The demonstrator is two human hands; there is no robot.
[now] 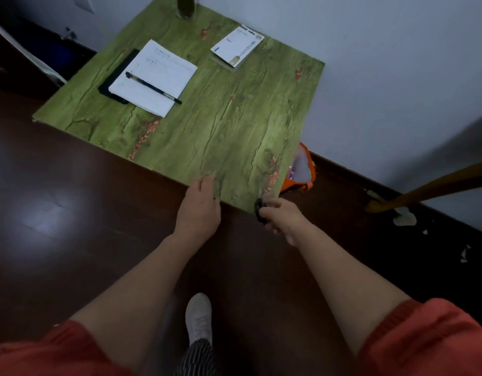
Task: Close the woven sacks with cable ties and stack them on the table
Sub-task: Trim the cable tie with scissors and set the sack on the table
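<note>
Dark-brown glossy floorboards (71, 213) fill most of the view, meeting a pale matt wall (383, 63) at the far side. On them stands the square green tabletop (221, 118), printed with a cracked wood grain and rust-red blotches.

Orange-red gathered sleeves (424, 343) frame two bare forearms reaching to the near edge of the tabletop. A white lined notebook (158, 69) lies open on a flat black cover at the far left of the tabletop, with a slim black pen (153, 87) lying across its page. A white rectangular card pack (237, 46) sits near the far right edge.

An orange soft-sided container (307, 183) with pale contents stands on the floor just beside the right corner; whether it is a woven sack cannot be told. A brown wooden pole (429, 188) slants in from the right.

The left hand (200, 210) rests on the near edge, its fingers loosely relaxed. The right hand (282, 218), at the corner, grips a black rounded object (259, 210), too blurred to identify.
</note>
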